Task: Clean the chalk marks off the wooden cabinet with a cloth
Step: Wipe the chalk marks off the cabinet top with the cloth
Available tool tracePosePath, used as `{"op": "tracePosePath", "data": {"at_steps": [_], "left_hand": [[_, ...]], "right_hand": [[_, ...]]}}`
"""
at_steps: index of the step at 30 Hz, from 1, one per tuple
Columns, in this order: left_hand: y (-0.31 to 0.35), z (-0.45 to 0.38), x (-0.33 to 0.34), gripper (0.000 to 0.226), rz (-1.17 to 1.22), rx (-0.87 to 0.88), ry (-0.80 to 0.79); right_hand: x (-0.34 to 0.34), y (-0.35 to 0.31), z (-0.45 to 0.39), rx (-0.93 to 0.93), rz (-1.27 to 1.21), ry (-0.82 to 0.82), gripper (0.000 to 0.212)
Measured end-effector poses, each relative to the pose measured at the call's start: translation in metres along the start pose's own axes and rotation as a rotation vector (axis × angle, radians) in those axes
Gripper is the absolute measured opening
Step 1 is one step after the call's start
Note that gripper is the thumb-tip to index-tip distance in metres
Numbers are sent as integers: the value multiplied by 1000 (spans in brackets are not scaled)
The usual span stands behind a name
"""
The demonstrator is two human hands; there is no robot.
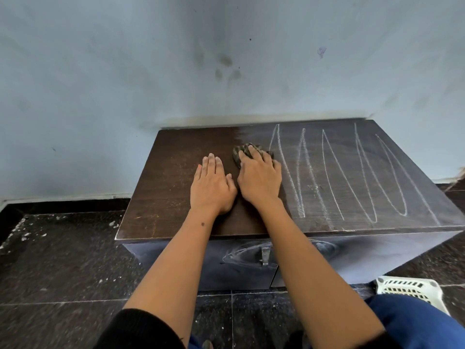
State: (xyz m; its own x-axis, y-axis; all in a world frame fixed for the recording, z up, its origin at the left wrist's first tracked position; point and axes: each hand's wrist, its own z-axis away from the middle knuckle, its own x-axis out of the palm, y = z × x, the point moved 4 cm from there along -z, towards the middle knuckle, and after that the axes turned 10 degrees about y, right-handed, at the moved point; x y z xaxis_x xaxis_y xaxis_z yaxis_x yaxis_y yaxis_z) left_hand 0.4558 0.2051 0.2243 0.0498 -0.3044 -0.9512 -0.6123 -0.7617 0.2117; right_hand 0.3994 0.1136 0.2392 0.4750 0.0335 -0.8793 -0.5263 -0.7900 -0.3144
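Note:
A low dark wooden cabinet (161,187) stands against the wall. White chalk marks (352,177) in long loops cover the right half of its top; the left half shows bare brown wood. Fainter chalk scribbles (239,253) sit on the front near a metal handle (264,255). My right hand (259,177) presses a small dark crumpled cloth (241,153) onto the top at the left edge of the chalk loops, fingers spread over it. My left hand (212,185) lies flat on the wood just left of it, fingers straight.
A pale blue stained wall (226,71) rises behind the cabinet. Dark speckled floor tiles (63,273) surround it, with white debris at the left. A white plastic basket (412,289) sits on the floor at the lower right beside my blue-clad knee (422,326).

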Motion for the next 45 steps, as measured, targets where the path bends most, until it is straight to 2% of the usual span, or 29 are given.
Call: {"op": "tracePosePath", "data": {"at_steps": [3,9,11,14,20,23,30,35,41,43,45], "left_hand": [[0,0,0,58,3,0,2],[-1,1,2,58,-1,6,18],[-2,1,3,58,-2,2,26],[-1,0,3,58,-3,6,25],[0,2,0,58,4,12,15],[0,2,-1,58,4,14,19],[1,3,0,57,-8,5,25],[1,4,-1,57,10,0,24],[2,4,-1,57,20,6,55],[2,3,-1,58,27,5,51],[0,3,1,59,12,15,33]], "right_hand": [[3,3,3,9,-10,32,39],[-15,13,69,50,-16,251,31],[-15,9,59,30,-19,218,34],[-1,-1,13,3,-21,58,40],[30,-3,-78,-29,6,-76,43],[27,-1,-75,-32,-4,-58,42],[2,15,9,12,12,97,42],[17,6,-42,16,3,55,42],[40,-3,-100,124,92,23,48],[47,-23,-106,64,76,17,49],[54,-50,-108,-99,9,-32,49]]}}
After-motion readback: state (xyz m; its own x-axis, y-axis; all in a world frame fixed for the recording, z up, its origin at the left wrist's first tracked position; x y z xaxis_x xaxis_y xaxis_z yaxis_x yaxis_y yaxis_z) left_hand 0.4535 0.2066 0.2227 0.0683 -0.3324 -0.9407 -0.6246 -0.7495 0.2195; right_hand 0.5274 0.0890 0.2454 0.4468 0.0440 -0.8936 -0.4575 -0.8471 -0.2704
